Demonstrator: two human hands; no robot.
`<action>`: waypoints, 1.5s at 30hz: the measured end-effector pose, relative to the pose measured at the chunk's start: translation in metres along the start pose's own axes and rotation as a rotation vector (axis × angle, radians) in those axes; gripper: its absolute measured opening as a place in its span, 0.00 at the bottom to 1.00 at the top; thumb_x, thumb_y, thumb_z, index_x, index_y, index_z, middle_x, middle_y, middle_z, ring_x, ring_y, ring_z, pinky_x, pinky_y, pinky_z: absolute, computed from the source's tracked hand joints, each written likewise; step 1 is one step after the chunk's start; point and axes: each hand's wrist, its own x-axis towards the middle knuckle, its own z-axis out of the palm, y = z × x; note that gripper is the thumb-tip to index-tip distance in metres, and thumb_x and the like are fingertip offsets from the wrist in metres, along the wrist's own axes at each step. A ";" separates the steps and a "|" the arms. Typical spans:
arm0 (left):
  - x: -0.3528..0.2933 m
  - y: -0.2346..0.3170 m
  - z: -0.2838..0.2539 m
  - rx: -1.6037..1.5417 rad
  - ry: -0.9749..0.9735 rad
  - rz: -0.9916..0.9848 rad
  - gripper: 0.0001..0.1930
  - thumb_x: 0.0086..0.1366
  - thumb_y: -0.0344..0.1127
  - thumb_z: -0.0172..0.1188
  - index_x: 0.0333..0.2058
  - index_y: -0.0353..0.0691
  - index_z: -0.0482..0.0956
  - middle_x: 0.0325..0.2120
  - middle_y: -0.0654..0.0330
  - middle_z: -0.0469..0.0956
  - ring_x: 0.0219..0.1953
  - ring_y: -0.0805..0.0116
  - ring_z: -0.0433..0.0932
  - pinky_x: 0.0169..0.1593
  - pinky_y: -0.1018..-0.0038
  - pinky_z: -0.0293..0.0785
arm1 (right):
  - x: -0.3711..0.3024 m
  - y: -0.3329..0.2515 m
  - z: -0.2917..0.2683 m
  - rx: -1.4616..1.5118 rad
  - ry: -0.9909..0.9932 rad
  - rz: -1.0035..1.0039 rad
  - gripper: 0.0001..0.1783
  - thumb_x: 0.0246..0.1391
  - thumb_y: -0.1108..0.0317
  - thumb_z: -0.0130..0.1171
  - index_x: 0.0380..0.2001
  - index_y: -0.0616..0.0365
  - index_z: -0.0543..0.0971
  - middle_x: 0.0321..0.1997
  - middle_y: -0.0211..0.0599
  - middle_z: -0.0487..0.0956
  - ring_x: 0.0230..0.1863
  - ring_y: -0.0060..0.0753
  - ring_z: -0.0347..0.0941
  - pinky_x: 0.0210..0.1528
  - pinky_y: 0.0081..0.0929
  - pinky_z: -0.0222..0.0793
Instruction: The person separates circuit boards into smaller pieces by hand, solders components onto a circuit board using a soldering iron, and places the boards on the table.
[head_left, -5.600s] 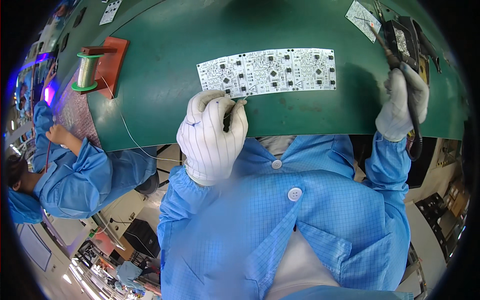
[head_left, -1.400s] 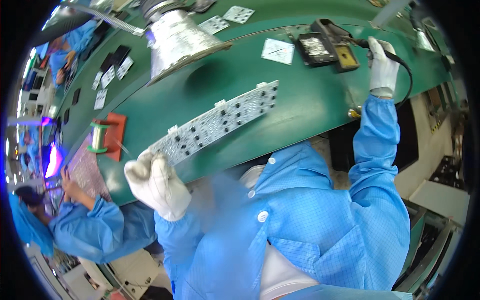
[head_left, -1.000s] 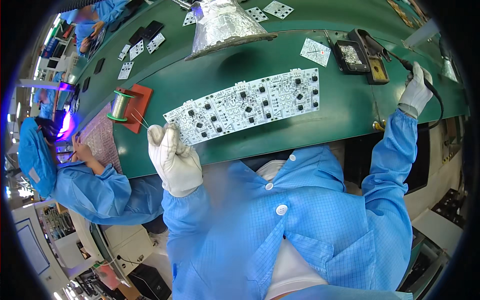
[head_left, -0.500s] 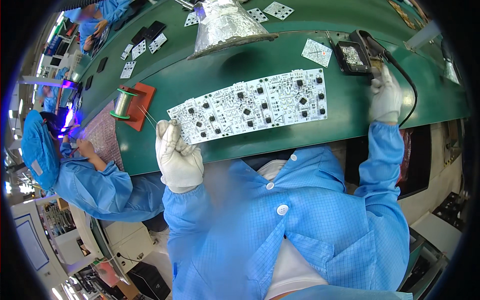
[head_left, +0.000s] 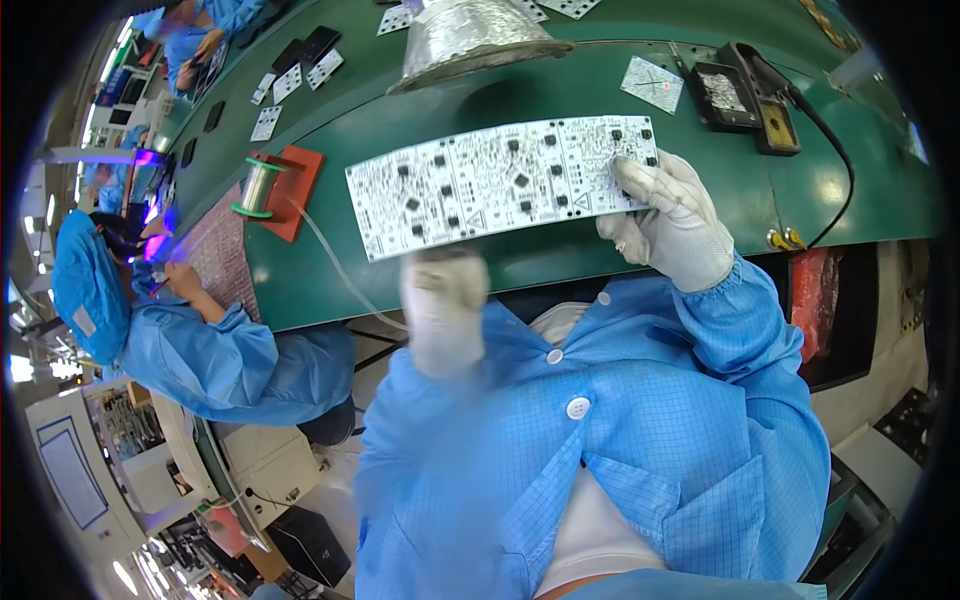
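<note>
A long white circuit board panel (head_left: 500,180) with several black square parts is tilted above the green bench. Its right end is in my gloved right hand (head_left: 680,215), the thumb on top and the fingers curled beneath. My gloved left hand (head_left: 445,310) is just below the panel's lower left edge. Motion smears its fingers, so what they hold, if anything, is hidden. Left of the panel stands a solder wire spool (head_left: 260,188) on a red holder (head_left: 298,200). A pale blurred strand (head_left: 345,270) runs from the spool toward my left hand.
A soldering iron stand (head_left: 765,100) with a black cable and a small tray (head_left: 722,97) stands at the right. A small white board (head_left: 652,85) lies beside it. A silvery foil-covered hood (head_left: 480,45) hangs at the back. A co-worker (head_left: 210,360) sits at the left.
My right hand has come from the soldering iron stand to the panel's right end and gripped it. My left hand has left the panel's left end and moved right and slightly down.
</note>
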 end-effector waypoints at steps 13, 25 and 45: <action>0.011 -0.005 0.020 1.375 0.057 0.947 0.20 0.55 0.22 0.61 0.48 0.34 0.76 0.30 0.56 0.81 0.26 0.64 0.80 0.32 0.70 0.77 | -0.007 0.008 0.033 -0.479 0.145 -0.139 0.11 0.54 0.66 0.59 0.32 0.65 0.81 0.22 0.37 0.79 0.16 0.21 0.72 0.20 0.20 0.69; 0.007 0.009 0.037 0.350 0.101 0.130 0.19 0.70 0.41 0.53 0.53 0.34 0.71 0.39 0.60 0.76 0.32 0.76 0.77 0.30 0.81 0.76 | 0.003 0.014 0.009 -0.239 0.056 0.012 0.18 0.61 0.55 0.54 0.36 0.62 0.76 0.20 0.36 0.77 0.14 0.19 0.68 0.17 0.15 0.64; 0.023 0.011 0.048 -0.055 -0.037 -0.273 0.17 0.71 0.45 0.51 0.39 0.34 0.74 0.21 0.62 0.73 0.13 0.79 0.59 0.18 0.82 0.55 | 0.007 -0.019 -0.005 -0.401 0.263 -0.332 0.17 0.60 0.60 0.55 0.42 0.65 0.74 0.29 0.41 0.80 0.23 0.20 0.72 0.22 0.16 0.66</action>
